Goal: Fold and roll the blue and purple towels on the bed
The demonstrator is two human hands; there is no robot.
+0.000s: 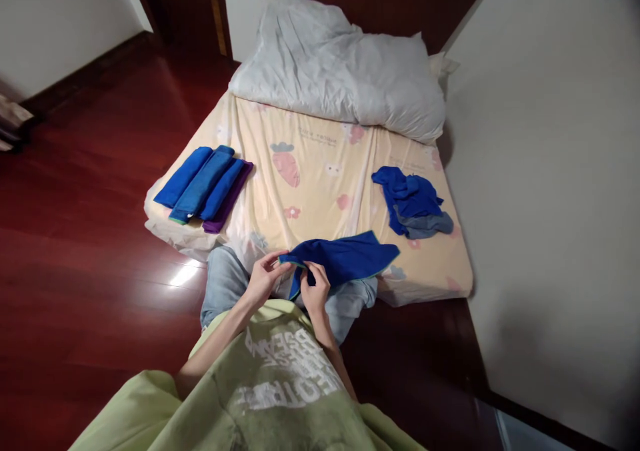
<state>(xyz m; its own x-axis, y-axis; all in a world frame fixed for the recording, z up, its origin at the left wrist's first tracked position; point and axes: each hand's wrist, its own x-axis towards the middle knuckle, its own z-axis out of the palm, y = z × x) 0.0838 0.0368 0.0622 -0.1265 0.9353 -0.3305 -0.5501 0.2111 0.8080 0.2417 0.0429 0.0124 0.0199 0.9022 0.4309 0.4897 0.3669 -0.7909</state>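
Observation:
A blue cloth [345,257] with a thin green edge lies across my lap and the front of the bed. My left hand [263,279] pinches one end of it between thumb and fingers. Close beside, my right hand [315,289] grips the same cloth by its edge, fingers curled. The cloth's far end spreads flat toward the right, and a short flap hangs down between my hands. Parts of the fingertips are hidden by the fabric.
Several folded blue cloths [193,183] and a purple one [227,201] lie at the bed's left edge. A crumpled pile of blue cloths [413,197] sits at the right. Behind is a bunched white quilt [340,64] on the carrot-print sheet [315,184]. A wall [545,171] stands close on the right.

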